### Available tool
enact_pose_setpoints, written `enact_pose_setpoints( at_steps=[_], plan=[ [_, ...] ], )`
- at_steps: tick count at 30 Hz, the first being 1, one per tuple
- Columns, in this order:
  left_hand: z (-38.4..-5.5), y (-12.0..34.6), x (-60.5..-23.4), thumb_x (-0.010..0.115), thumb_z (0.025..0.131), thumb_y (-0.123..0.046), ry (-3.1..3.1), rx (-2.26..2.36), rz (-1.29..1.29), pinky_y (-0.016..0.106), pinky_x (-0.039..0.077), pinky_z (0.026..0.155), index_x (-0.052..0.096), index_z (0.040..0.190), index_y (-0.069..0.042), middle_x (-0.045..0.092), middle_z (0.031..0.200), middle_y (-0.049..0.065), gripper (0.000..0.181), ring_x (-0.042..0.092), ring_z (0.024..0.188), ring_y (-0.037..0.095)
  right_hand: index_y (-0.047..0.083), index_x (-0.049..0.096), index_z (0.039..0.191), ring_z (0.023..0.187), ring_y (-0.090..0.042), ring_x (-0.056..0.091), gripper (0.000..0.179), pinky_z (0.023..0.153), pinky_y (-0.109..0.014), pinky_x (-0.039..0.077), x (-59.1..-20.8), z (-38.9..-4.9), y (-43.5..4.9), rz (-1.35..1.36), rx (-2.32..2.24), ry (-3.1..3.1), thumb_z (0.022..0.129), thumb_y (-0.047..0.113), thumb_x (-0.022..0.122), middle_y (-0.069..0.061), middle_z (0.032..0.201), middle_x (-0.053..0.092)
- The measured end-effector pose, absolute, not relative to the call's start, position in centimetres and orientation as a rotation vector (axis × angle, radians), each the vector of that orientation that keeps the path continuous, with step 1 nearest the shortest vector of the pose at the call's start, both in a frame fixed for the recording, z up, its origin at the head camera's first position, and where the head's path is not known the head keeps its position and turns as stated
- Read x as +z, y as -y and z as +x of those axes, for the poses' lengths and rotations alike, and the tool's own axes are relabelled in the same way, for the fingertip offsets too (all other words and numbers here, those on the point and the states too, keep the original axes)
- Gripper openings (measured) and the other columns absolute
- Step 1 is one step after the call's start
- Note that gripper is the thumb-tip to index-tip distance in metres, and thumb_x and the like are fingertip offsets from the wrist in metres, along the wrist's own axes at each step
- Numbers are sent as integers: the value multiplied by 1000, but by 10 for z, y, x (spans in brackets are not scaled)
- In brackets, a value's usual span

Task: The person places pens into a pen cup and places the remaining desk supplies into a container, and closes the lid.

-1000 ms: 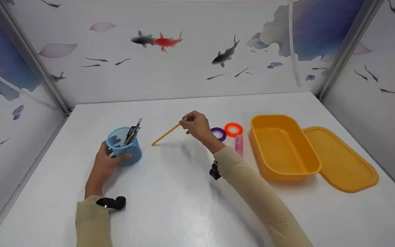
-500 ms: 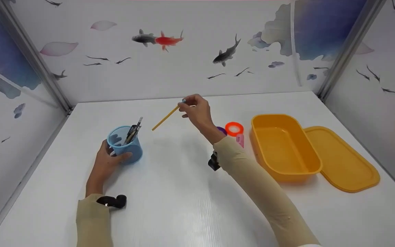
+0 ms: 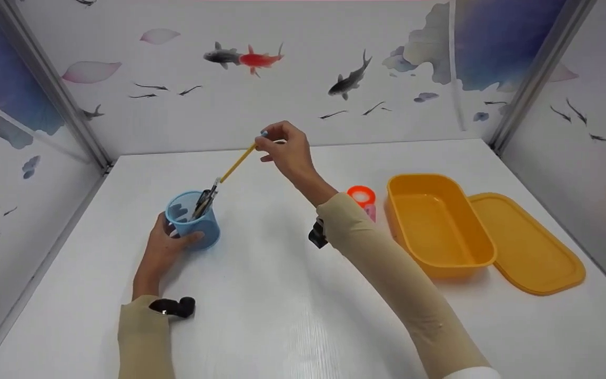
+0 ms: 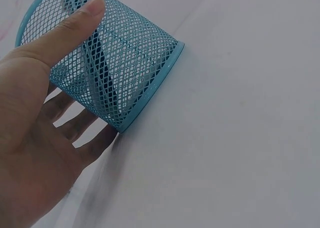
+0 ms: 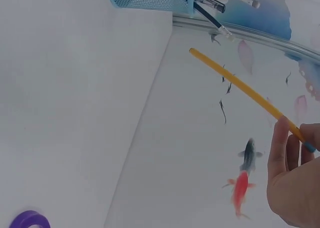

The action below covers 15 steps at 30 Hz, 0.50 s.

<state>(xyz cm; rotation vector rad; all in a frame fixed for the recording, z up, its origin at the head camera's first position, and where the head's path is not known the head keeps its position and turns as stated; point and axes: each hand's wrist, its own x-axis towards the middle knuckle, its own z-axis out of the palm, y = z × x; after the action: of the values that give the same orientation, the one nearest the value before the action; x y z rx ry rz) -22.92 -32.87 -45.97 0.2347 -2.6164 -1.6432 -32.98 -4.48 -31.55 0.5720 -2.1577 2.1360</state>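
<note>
- While the left hand grips the blue mesh cup round its side, the right hand pinches a yellow stick near its blue end.
- The stick slants down toward the cup; the right-wrist view shows its lower end outside the mouth, apart from the pens.
- To do this well, I would steady the cup, bring the stick more upright over the gap beside the pens, and lower it without knocking them.
- Several pens lean together against the cup's rim.
- A yellow box stands uncovered on the surface, its lid lying flat beside it.
</note>
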Motion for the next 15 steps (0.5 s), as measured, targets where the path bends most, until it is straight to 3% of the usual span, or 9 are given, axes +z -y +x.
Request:
enact_pose_setpoints(
  at_steps=[15],
  plan=[
    [-231, 331, -463, 82, 83, -39, 2582, -1662, 205, 55, 25, 125, 10, 160, -10, 23, 166, 16, 110, 20, 155, 39, 5, 64, 114, 97, -18, 74, 21, 80, -29, 63, -299, -317, 70, 700, 2155, 2116, 96, 13, 68, -12, 108, 71]
  ],
)
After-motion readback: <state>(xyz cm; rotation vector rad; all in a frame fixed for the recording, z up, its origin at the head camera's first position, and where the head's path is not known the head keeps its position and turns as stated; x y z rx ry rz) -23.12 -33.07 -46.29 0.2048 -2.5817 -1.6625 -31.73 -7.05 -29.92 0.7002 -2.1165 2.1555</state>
